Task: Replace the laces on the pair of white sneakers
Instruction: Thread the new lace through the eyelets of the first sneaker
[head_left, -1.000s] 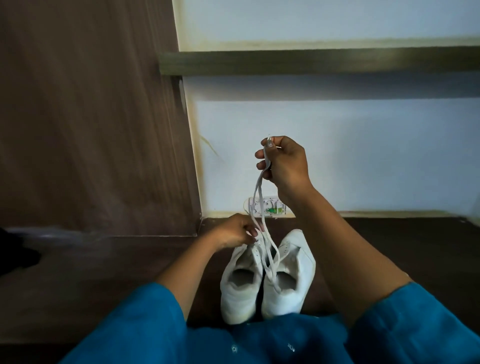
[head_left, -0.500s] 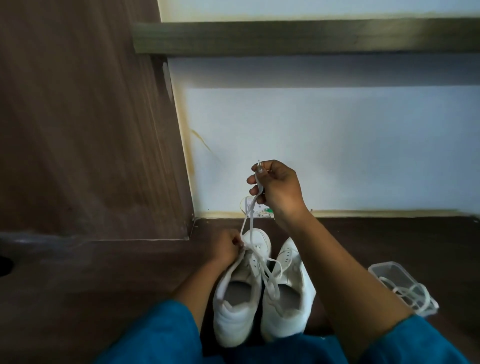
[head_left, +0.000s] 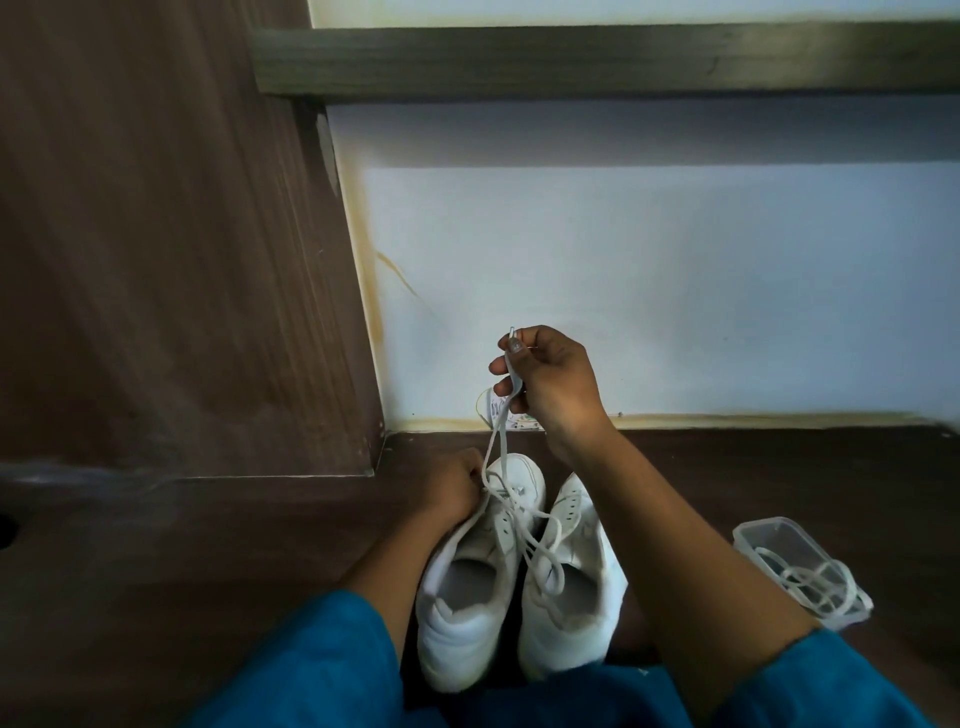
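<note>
Two white sneakers stand side by side on the dark floor, toes toward the wall: the left sneaker (head_left: 467, 582) and the right sneaker (head_left: 571, 587). A white lace (head_left: 496, 431) runs up from the left sneaker's eyelets. My right hand (head_left: 550, 384) pinches the lace's upper end, raised above the shoes with the tip sticking out. My left hand (head_left: 452, 486) grips the left sneaker by its toe side, fingers curled at the eyelets. Loose loops of lace lie across both shoe openings.
A clear plastic container (head_left: 800, 571) holding another white lace sits on the floor at the right. A white wall (head_left: 675, 291) rises just behind the shoes, a brown wooden panel (head_left: 171, 249) stands at the left, and a small printed packet (head_left: 491, 410) leans at the wall's foot.
My right hand has come down closer to the shoes, still holding the lace. The view tilted down and right, bringing the plastic container into sight. My left hand stayed on the left sneaker.
</note>
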